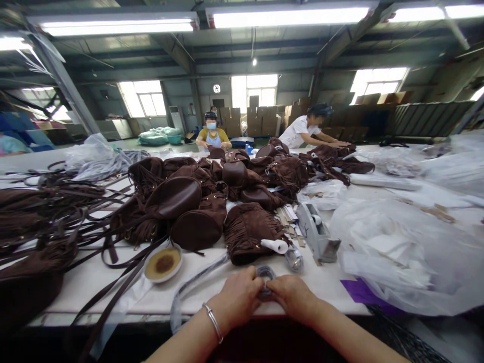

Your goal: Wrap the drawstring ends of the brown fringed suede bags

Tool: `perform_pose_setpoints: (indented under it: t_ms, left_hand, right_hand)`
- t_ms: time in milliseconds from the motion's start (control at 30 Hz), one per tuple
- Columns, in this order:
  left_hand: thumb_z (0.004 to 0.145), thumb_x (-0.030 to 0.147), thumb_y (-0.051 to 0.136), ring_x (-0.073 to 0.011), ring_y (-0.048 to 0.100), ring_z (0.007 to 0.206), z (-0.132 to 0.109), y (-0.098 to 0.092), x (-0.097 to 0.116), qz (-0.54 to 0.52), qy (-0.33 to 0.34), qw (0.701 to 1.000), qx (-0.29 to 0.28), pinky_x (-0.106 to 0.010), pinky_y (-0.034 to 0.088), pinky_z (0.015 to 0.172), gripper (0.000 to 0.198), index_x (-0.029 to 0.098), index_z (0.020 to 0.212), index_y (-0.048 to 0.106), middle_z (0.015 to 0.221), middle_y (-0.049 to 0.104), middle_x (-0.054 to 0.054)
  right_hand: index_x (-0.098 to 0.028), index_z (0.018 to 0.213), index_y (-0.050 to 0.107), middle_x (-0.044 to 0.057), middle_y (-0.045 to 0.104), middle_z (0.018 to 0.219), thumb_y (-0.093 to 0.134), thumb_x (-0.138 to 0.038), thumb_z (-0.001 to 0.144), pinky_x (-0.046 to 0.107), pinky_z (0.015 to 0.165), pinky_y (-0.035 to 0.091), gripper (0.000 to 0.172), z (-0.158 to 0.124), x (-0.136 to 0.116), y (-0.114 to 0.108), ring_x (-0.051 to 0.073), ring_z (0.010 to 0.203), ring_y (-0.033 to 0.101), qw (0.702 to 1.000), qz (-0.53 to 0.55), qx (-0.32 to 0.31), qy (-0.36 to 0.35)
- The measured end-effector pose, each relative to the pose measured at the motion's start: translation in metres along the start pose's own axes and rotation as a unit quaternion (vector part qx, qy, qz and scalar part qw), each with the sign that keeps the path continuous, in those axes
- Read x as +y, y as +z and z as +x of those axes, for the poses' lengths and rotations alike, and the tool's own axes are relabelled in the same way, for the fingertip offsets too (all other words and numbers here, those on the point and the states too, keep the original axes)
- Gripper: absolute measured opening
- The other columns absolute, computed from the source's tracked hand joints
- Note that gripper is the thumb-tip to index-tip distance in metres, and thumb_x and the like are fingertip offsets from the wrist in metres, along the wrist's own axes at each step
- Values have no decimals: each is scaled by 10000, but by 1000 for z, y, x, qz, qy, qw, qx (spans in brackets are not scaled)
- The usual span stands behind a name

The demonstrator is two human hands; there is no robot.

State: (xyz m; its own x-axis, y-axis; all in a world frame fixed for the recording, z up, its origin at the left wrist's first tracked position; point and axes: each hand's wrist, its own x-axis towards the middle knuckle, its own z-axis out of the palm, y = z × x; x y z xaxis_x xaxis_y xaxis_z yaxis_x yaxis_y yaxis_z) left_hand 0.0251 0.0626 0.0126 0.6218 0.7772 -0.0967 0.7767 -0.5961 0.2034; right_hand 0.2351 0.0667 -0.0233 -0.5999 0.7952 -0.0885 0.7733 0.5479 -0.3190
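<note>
My left hand (pixel 237 297) and my right hand (pixel 292 296) meet at the near edge of the white table (pixel 113 272). Both are closed, pinching a small coil of grey cord or tape (pixel 265 276) between their fingers. A silver bangle sits on my left wrist. A long grey strip (pixel 189 290) trails from the coil to the left, over the table edge. Just beyond my hands lies a brown fringed suede bag (pixel 249 232) with a white paper roll (pixel 276 245) on it.
A heap of brown fringed bags (pixel 212 191) fills the table's middle. Brown straps (pixel 56 212) spread at left. A small dish of brown paste (pixel 163 262), a grey tape dispenser (pixel 316 233) and clear plastic bags (pixel 401 247) lie nearby. Two people work at the far end.
</note>
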Motion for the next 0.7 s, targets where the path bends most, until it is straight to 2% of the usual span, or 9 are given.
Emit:
perform_pose_setpoints:
  t_ms: [67,133,167,233,333,400,467,600,700]
  left_hand:
    - [820,373,675,-245,616,913,-2,-9,-6,15,8,1000,-20,-328,493,774,393,294,1203,634,1090,615,-72]
    - [860,354,626,-242,622,886,2,-9,-8,23,12,999,-37,-319,480,748,300,281,1147,673,1018,638,-69]
    - [897,349,577,-238,626,870,5,-6,-7,25,12,999,-42,-312,473,733,238,256,1079,699,976,650,-70]
    - [944,363,513,-229,630,854,13,6,-2,21,-2,999,-27,-303,463,715,254,215,956,719,927,667,-73]
    - [960,391,510,-220,630,878,20,25,7,2,-36,999,23,-299,463,735,279,203,931,714,942,674,-70]
    - [966,372,506,-215,628,888,16,28,10,-10,-54,998,41,-299,469,751,262,204,953,707,955,670,-67]
    - [949,390,536,-215,621,896,7,20,9,-13,-45,998,34,-302,478,756,242,213,986,698,1001,653,-68]
    - [838,427,688,-220,597,920,-6,2,0,4,-2,1000,9,-306,484,756,330,283,1133,664,1119,590,-65]
    - [899,390,615,-212,600,897,-1,9,0,4,-35,999,1,-301,475,749,227,257,1067,693,1058,613,-69]
  right_hand:
    - [-196,980,714,77,762,925,524,-261,948,270,742,436,203,-2,18,-6,214,873,696,997,17,-13,-77]
    - [-205,930,719,60,755,884,537,-273,942,259,735,429,195,-3,28,-17,199,856,689,994,16,-35,-106]
    - [-212,942,722,58,755,881,555,-284,928,261,726,428,182,-3,28,-21,201,844,689,994,8,-42,-98]
    - [-230,1021,719,63,764,914,604,-293,878,274,712,429,194,-2,18,-25,219,839,694,998,-9,-40,-55]
    - [-216,1069,716,94,772,985,594,-264,865,296,720,439,242,2,-7,-17,254,880,706,999,-20,-21,40]
    - [-192,1029,728,113,770,999,530,-232,912,302,736,441,233,4,-15,-7,257,901,706,997,-20,-12,77]
    - [-189,992,732,104,766,982,506,-237,942,299,754,438,236,4,-8,-1,244,903,695,999,-1,-2,42]
    - [-208,922,729,57,736,875,518,-281,963,282,786,419,227,0,25,-7,205,889,652,991,54,4,-120]
    - [-221,956,738,61,732,855,526,-299,959,284,753,413,226,0,27,-18,206,848,656,993,26,-9,-114]
